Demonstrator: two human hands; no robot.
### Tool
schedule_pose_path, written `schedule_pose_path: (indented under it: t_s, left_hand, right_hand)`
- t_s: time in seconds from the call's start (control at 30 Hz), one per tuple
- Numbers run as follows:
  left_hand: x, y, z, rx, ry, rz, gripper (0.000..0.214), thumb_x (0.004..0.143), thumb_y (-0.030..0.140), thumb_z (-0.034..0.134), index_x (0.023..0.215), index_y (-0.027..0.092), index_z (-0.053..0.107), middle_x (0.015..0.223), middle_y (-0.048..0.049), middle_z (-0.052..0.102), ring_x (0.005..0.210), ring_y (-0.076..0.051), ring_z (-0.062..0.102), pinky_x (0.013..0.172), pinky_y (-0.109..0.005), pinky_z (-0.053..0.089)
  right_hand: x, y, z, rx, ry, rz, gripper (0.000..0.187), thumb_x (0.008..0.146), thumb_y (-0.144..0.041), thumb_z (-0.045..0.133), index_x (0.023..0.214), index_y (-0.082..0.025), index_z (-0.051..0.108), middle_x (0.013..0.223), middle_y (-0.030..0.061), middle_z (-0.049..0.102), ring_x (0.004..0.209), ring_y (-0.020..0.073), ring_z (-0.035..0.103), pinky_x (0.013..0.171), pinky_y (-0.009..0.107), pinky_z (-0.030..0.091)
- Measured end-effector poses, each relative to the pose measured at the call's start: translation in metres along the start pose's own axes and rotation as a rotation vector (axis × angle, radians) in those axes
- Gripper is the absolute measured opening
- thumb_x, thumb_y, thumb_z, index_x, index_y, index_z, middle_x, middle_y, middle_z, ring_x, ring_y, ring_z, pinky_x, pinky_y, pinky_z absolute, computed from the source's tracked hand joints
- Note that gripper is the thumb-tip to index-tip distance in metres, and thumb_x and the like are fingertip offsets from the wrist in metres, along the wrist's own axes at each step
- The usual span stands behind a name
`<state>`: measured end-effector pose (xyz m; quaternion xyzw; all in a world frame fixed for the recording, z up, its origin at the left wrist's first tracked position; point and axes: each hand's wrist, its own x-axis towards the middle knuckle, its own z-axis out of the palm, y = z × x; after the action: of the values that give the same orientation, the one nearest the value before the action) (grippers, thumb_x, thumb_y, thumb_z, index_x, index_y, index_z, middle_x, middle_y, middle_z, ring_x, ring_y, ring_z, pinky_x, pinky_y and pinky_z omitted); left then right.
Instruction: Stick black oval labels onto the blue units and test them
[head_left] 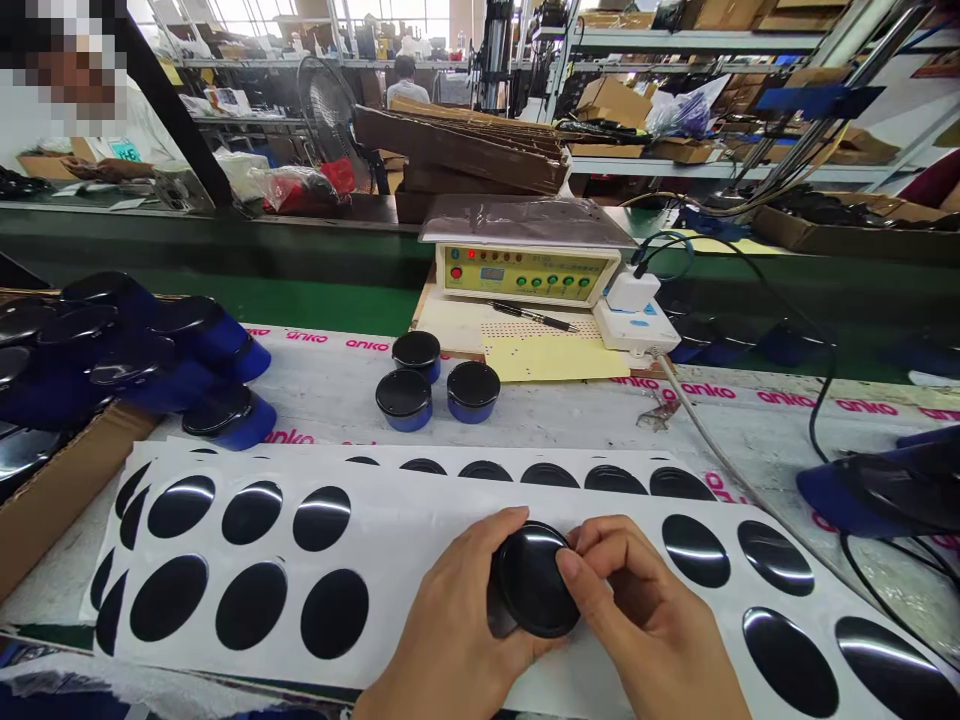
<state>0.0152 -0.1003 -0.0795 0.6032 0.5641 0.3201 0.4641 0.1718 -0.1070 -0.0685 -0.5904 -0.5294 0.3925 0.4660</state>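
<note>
Near me, the white sheet (420, 512) seems partly used, bare in its middle. Above it, my left hand (461, 610) holds a round black piece (536, 590), likely unfinished; my right hand (649, 605) touches its edge, whether pinching I cannot tell. Left and right, many discs (335, 613) remain.

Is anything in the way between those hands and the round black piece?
Nothing visible: the left hand holds the round black piece directly, and the right hand's fingertips are at its edge.
</note>
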Motion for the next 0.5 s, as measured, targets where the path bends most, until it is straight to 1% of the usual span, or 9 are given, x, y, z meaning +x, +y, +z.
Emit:
schedule_pose_path:
  t_s: [0.17, 0.23, 0.27, 0.33, 0.4, 0.43, 0.5]
  left_hand:
    - [-0.001, -0.003, 0.000, 0.033, -0.005, -0.002, 0.071, 0.063, 0.027, 0.084, 0.127, 0.032, 0.054, 0.125, -0.0007, 0.064, 0.112, -0.025, 0.062, 0.099, -0.044, 0.050]
    - [-0.001, -0.007, 0.000, 0.056, -0.014, 0.026, 0.073, 0.064, 0.028, 0.084, 0.129, 0.033, 0.052, 0.127, -0.0006, 0.064, 0.114, -0.026, 0.062, 0.100, -0.044, 0.050]
    - [-0.001, -0.009, 0.000, 0.075, -0.016, 0.056, 0.073, 0.066, 0.028, 0.083, 0.131, 0.034, 0.050, 0.131, -0.0006, 0.061, 0.117, -0.026, 0.060, 0.102, -0.044, 0.048]
    - [-0.001, -0.012, 0.001, 0.142, -0.015, 0.147, 0.075, 0.070, 0.027, 0.080, 0.136, 0.036, 0.044, 0.143, -0.0018, 0.051, 0.126, -0.025, 0.053, 0.104, -0.043, 0.047]
    - [-0.001, -0.013, 0.002, 0.254, -0.016, 0.275, 0.079, 0.073, 0.022, 0.077, 0.140, 0.038, 0.038, 0.151, -0.0037, 0.039, 0.131, -0.026, 0.048, 0.103, -0.043, 0.047]
    - [-0.002, -0.012, 0.002, 0.318, -0.020, 0.337, 0.082, 0.073, 0.019, 0.076, 0.142, 0.039, 0.037, 0.152, -0.0052, 0.037, 0.131, -0.028, 0.048, 0.103, -0.043, 0.048]
    - [-0.004, -0.008, 0.003, 0.438, -0.029, 0.435, 0.082, 0.071, 0.014, 0.074, 0.142, 0.037, 0.039, 0.149, -0.0085, 0.042, 0.130, -0.029, 0.048, 0.102, -0.042, 0.048]
  right_hand:
    - [-0.003, -0.009, 0.005, 0.019, 0.042, 0.044, 0.030, 0.088, -0.040, 0.062, 0.067, -0.022, 0.051, 0.081, 0.0013, 0.052, 0.077, 0.0168, 0.052, 0.069, 0.025, 0.044]
    - [-0.003, -0.012, 0.006, 0.020, 0.051, 0.067, 0.030, 0.087, -0.040, 0.063, 0.066, -0.022, 0.050, 0.080, 0.0008, 0.051, 0.076, 0.0167, 0.051, 0.069, 0.025, 0.043]
    - [-0.002, -0.014, 0.006, 0.017, 0.057, 0.080, 0.031, 0.086, -0.040, 0.063, 0.066, -0.022, 0.049, 0.079, 0.0003, 0.051, 0.076, 0.0165, 0.051, 0.069, 0.025, 0.043]
    - [0.000, -0.017, 0.005, -0.005, 0.046, 0.086, 0.033, 0.086, -0.042, 0.062, 0.065, -0.022, 0.047, 0.078, -0.0003, 0.050, 0.075, 0.0159, 0.052, 0.068, 0.024, 0.043]
    - [0.001, -0.017, 0.001, -0.061, -0.020, 0.045, 0.034, 0.087, -0.045, 0.059, 0.064, -0.023, 0.047, 0.074, -0.0006, 0.051, 0.070, 0.0154, 0.053, 0.064, 0.024, 0.045]
    - [0.002, -0.014, -0.002, -0.110, -0.057, 0.024, 0.034, 0.086, -0.047, 0.058, 0.065, -0.023, 0.048, 0.070, -0.0010, 0.052, 0.065, 0.0152, 0.053, 0.059, 0.024, 0.045]
    - [0.002, -0.004, -0.010, -0.229, -0.088, 0.011, 0.036, 0.083, -0.052, 0.060, 0.063, -0.024, 0.049, 0.060, -0.0020, 0.050, 0.053, 0.0147, 0.049, 0.048, 0.025, 0.041]
